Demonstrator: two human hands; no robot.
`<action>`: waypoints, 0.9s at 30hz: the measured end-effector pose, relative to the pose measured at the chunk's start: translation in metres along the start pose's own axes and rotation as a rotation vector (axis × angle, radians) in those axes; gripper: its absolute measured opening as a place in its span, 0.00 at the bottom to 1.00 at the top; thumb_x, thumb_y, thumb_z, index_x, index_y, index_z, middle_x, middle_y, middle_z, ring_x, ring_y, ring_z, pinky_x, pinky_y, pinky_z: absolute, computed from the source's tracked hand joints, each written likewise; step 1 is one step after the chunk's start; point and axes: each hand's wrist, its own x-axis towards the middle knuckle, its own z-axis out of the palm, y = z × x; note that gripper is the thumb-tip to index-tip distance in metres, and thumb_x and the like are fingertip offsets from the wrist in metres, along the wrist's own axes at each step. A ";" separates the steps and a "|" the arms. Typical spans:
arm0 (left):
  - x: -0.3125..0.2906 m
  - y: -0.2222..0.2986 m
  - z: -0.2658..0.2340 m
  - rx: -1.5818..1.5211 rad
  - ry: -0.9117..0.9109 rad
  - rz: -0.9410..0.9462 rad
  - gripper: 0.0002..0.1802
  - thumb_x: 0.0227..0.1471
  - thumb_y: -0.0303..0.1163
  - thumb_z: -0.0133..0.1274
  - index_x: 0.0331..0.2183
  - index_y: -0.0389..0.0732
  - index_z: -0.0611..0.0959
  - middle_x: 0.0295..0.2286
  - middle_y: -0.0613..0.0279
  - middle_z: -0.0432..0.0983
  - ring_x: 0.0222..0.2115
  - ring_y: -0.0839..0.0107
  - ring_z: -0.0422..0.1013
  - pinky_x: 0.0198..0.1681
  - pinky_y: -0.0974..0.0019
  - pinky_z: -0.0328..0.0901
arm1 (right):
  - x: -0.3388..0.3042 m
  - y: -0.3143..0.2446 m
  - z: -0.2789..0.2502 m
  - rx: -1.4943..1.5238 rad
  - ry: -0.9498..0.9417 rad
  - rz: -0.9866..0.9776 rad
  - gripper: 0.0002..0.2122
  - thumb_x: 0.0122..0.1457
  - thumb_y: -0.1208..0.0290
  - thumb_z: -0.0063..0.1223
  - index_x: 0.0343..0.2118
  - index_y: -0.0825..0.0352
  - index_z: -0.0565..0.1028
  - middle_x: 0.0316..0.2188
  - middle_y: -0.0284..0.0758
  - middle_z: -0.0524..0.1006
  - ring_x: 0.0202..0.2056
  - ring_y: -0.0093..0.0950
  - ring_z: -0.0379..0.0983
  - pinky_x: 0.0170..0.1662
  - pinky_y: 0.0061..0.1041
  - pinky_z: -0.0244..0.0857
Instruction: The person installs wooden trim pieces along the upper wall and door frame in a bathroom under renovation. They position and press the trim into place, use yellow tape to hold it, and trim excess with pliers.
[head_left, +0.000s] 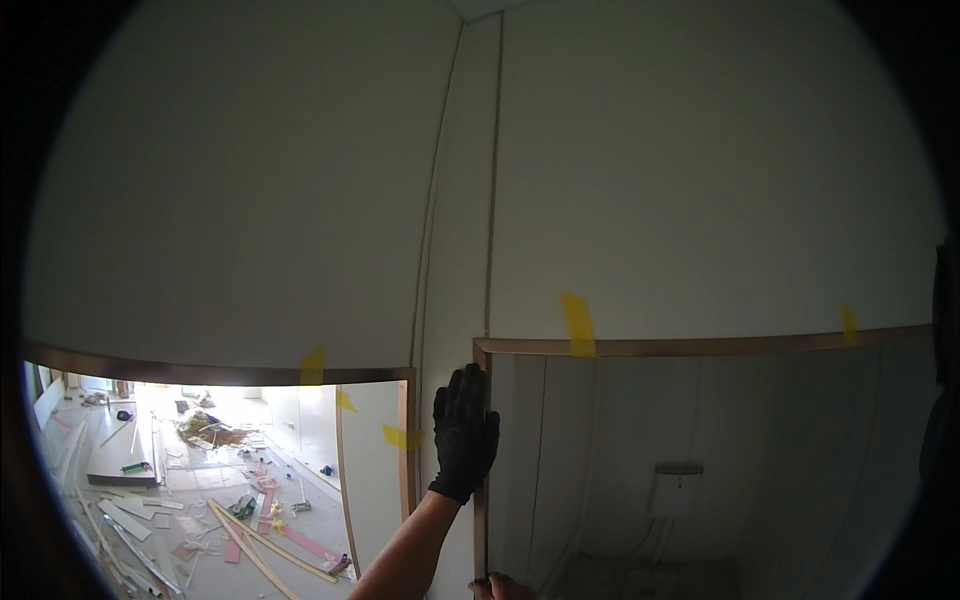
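The left hand point(466, 435) is lying flat, fingers together, over the right frame point(660, 347), a narrow wall strip point(455, 300) separating it from the left frame point(240, 376), space lying open rightward; the lower edge is cropping the right hand point(507, 588), leaving its fingers' grip impossible to tell

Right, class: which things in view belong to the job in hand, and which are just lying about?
Seemingly part of the job:
brown frame on the right, with the gloved left hand and the right hand at its upright
yellow tape on that frame

Lying about on the floor:
wooden strips
pink pieces
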 end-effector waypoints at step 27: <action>-0.006 -0.020 -0.004 -0.104 0.008 0.128 0.48 0.46 0.41 0.61 0.65 0.40 0.61 0.65 0.50 0.55 0.67 0.55 0.49 0.69 0.48 0.43 | -0.005 -0.007 0.011 -0.065 -0.026 -0.023 0.19 0.65 0.64 0.48 0.48 0.79 0.67 0.20 0.44 0.75 0.20 0.41 0.73 0.24 0.38 0.69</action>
